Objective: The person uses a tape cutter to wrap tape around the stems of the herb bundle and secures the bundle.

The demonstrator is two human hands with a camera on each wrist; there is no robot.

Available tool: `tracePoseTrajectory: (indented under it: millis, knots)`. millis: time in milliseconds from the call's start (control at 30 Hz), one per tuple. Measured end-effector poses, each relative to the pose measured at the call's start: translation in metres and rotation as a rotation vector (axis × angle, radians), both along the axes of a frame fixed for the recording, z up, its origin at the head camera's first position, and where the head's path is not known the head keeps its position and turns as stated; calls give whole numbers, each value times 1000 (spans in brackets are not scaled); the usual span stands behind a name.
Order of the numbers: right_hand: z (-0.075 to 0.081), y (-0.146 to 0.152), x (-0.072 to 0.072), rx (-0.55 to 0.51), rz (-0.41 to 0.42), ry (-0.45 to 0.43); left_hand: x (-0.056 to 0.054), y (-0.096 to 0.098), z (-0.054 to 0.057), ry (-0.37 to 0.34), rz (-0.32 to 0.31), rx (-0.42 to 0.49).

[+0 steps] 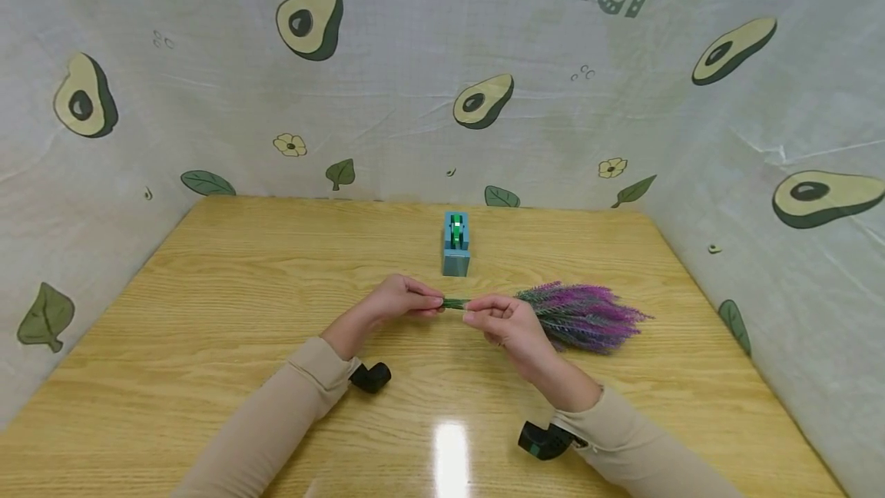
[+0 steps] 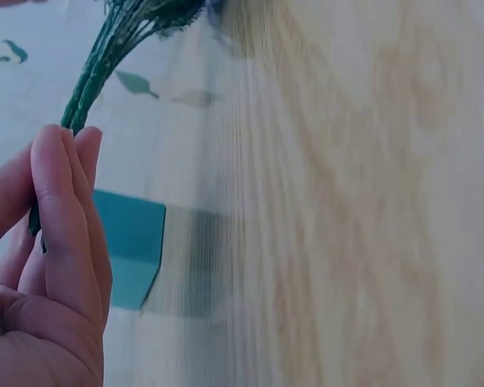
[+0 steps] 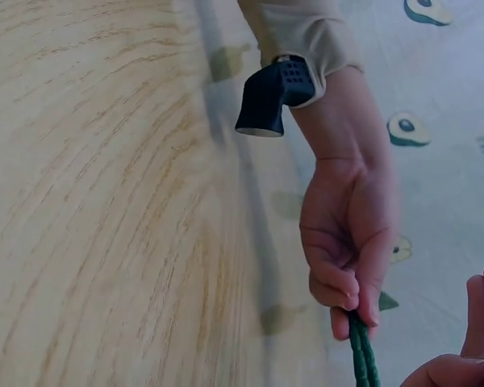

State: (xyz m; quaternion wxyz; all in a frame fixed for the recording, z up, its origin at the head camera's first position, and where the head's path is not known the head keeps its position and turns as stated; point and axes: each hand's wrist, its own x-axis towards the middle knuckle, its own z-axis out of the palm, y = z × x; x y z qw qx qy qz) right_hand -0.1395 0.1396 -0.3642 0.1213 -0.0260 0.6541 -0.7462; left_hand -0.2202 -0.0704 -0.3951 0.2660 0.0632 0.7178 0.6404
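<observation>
Left hand (image 1: 402, 298) pinching slender stems (image 1: 454, 303), right hand (image 1: 513, 327) grip unclear, feathery purple flowers (image 1: 588, 317), woodgrain tabletop (image 1: 276, 260)

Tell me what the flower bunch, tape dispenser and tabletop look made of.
Flower bunch: probably plastic, matte, with ridged green stems. Tape dispenser: likely hard plastic, smooth, crisp-edged. Tabletop: wood or wood-look laminate, glossy, showing grain and a bright reflection.
</observation>
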Motion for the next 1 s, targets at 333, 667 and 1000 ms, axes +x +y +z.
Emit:
tracePoseTrajectory:
  millis: [333, 667, 1000]
  knots:
    - [-8, -4, 6, 28, -17, -34, 11, 14, 2, -71, 36, 140]
    - [-18, -7, 9, 90, -43, -75, 15, 15, 3, -93, 38, 169]
    - [-27, -10, 11, 140, -84, -91, 21, 18, 5, -105, 41, 200]
